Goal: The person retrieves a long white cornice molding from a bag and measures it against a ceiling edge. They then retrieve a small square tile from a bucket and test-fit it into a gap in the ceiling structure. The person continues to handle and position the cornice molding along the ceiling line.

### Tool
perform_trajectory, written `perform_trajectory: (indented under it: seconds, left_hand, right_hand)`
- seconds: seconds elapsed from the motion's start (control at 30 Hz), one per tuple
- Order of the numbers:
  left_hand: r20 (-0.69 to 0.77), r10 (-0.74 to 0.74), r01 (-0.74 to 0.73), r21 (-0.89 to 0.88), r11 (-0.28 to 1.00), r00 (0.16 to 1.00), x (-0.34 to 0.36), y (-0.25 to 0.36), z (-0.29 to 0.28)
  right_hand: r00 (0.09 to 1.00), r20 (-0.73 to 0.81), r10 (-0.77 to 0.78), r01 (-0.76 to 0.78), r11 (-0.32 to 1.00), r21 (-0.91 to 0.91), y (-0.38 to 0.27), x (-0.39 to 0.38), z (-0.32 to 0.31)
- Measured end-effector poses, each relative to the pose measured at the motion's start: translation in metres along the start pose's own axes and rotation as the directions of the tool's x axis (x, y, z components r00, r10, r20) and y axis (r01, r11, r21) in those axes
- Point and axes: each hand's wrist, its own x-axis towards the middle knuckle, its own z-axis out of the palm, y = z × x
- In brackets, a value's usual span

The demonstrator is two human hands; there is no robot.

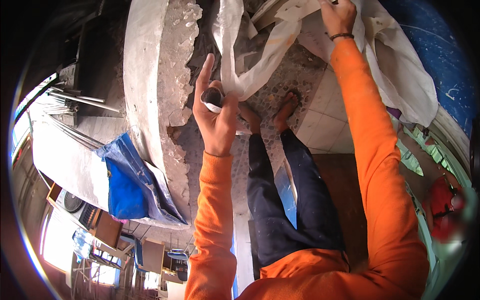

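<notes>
My left hand (216,122) is closed round a short dark round-ended object (211,96) with white material at its rim; the index finger points up. A long crumpled white strip (270,55) loops down beside this hand. At the top right my right hand (340,17) has its fingers on a pale flat strip (305,7), partly cut off by the view's edge. Larger white sheeting (395,75) hangs just right of it. My bare feet (286,105) are on pebbled flooring beyond my dark-trousered legs.
A broken-edged concrete ledge (147,60) runs along my left, with blue tarpaulin (125,185) on it. Chairs, desks (152,255) and a water jug (82,242) are at lower left. A blue surface (427,45) lies upper right; a person in red (440,220) is far right.
</notes>
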Motion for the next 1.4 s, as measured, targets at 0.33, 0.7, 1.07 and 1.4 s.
perform_trajectory:
  seconds: [0.33, 0.7, 1.07, 1.4]
  left_hand:
    - [-0.074, -0.115, 0.11, -0.062, 0.992, 0.991, -0.014, 0.005, -0.018]
    - [-0.129, -0.177, 0.155, -0.162, 0.975, 0.976, -0.016, 0.006, -0.004]
    - [-0.196, -0.317, 0.246, -0.317, 0.916, 0.928, -0.024, -0.015, 0.005]
    - [-0.195, -0.331, 0.273, -0.275, 0.922, 0.923, -0.058, -0.038, -0.014]
  right_hand:
    - [0.991, -0.01, 0.136, -0.136, 0.991, -0.016, -0.033, -0.082, -0.031]
    - [0.97, 0.049, 0.24, -0.243, 0.969, 0.056, -0.065, -0.103, -0.032]
    - [0.983, 0.098, 0.157, -0.174, 0.964, 0.201, -0.091, -0.135, -0.028]
    - [0.899, 0.321, 0.298, -0.334, 0.941, 0.061, -0.06, -0.184, -0.029]
